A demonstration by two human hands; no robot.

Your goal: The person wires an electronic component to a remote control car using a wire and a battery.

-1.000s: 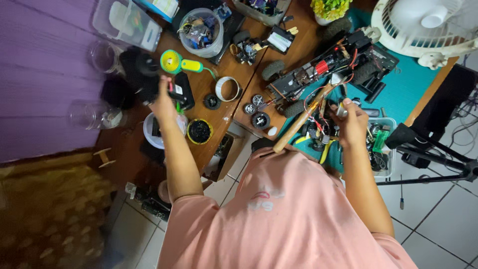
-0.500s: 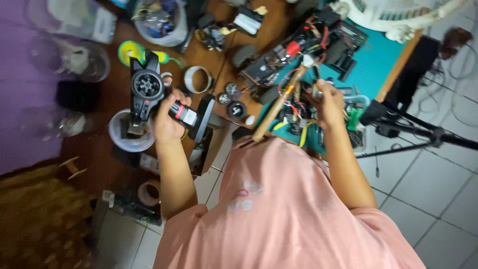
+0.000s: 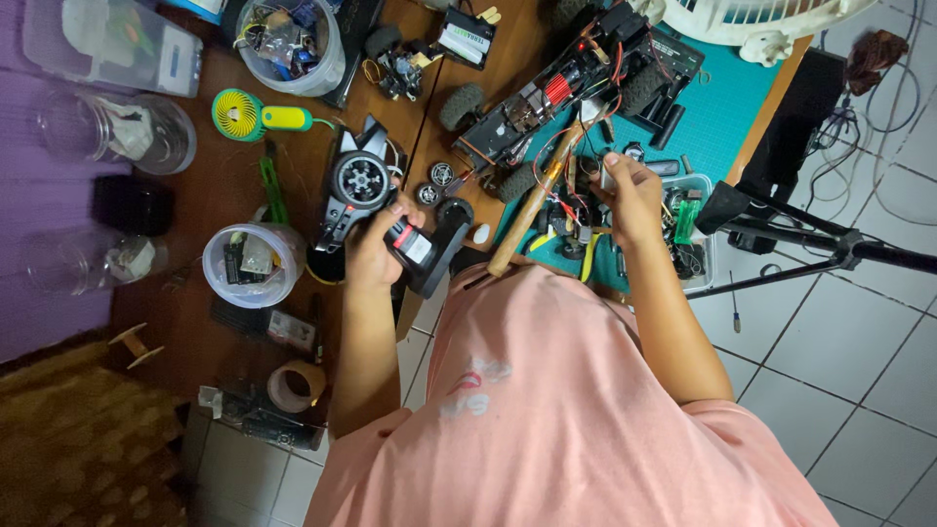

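My left hand [image 3: 369,256] grips a black pistol-style radio controller [image 3: 376,210] with a wheel on its side, held over the brown table [image 3: 224,185]. My right hand [image 3: 630,195] is closed over small parts and wires on the teal cutting mat [image 3: 717,122], just in front of a stripped model car chassis [image 3: 576,83]. What it pinches is too small to tell. A wooden-handled tool [image 3: 532,205] lies slanted between my hands.
Clear tubs of parts [image 3: 256,265], [image 3: 293,39], a yellow handheld fan [image 3: 249,117], loose small wheels [image 3: 434,181], a tape roll [image 3: 293,385], plastic jars [image 3: 117,132] and a white fan [image 3: 761,24] crowd the table. A black tripod [image 3: 830,244] stands at the right over the tiled floor.
My left hand took the black controller from the table and drew it toward me. The right hand stayed at the wires by the chassis. The view shifted.
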